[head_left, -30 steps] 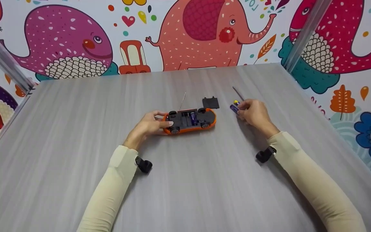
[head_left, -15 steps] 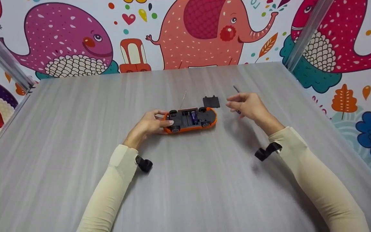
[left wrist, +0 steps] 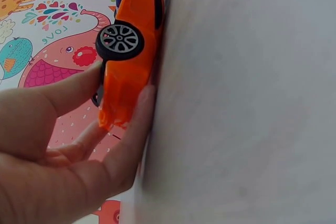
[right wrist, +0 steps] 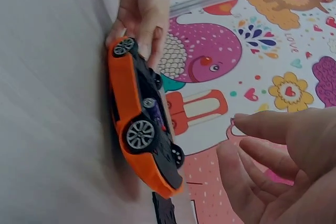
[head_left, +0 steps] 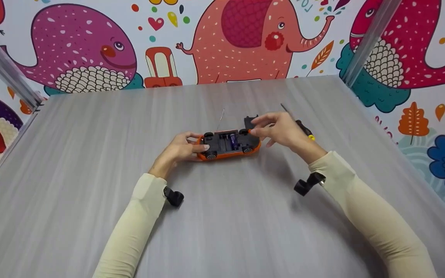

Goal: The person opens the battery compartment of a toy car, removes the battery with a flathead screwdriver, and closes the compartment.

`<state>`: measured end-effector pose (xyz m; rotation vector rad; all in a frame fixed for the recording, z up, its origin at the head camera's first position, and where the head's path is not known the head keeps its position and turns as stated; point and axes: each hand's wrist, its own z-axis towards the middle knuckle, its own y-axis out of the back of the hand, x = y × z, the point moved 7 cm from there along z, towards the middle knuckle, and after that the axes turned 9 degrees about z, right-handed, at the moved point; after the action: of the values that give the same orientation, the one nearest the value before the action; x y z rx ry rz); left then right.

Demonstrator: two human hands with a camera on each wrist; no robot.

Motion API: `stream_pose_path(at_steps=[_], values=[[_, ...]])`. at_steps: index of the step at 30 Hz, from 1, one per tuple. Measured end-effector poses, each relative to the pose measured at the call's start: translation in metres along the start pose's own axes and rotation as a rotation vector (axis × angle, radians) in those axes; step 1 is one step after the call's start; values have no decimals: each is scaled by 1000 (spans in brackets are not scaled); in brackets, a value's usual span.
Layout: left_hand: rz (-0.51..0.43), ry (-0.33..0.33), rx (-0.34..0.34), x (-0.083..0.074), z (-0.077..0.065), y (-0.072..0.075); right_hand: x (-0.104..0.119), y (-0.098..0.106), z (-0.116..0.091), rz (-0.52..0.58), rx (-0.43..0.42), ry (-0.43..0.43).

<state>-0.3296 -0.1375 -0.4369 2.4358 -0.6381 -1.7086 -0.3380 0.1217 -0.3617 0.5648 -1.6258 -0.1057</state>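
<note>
My left hand (head_left: 179, 148) grips one end of an orange toy car (head_left: 219, 146), thumb on its black underside. The car is upside down with its wheels up. A purple battery (head_left: 233, 141) sits in the uncovered compartment in its underside. Over the car's other end reaches my right hand (head_left: 279, 129), thumb and fingers apart and loosely bent. In the right wrist view, nothing shows between the right hand's fingers (right wrist: 262, 124). A dark, flat battery cover (head_left: 250, 121) lies behind the car, partly hidden by the right fingers.
A screwdriver (head_left: 303, 127) with a black and yellow handle lies beyond the right hand. A thin rod (head_left: 221, 119) points up and back from behind the car. Printed walls (head_left: 242, 42) border the grey table (head_left: 214, 216) at the back and sides.
My right hand has left the purple battery it was pinching near the screwdriver and moved left to the car; that battery is out of sight. The left hand and car stay put.
</note>
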Motion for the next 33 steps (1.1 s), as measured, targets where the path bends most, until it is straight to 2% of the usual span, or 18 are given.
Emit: stream_pose_path(at_steps=[8,14,25,33], values=[[7,0,-4,-1,-2,1,4,-27,8,-121,37,47],[21,4,-8,0,-2,2,1,-45,12,-197,50,47],[19,-4,2,-2,-2,2,3,-54,19,-292,34,71],[33,-3,0,-1,-2,2,8,-60,21,-403,27,180]])
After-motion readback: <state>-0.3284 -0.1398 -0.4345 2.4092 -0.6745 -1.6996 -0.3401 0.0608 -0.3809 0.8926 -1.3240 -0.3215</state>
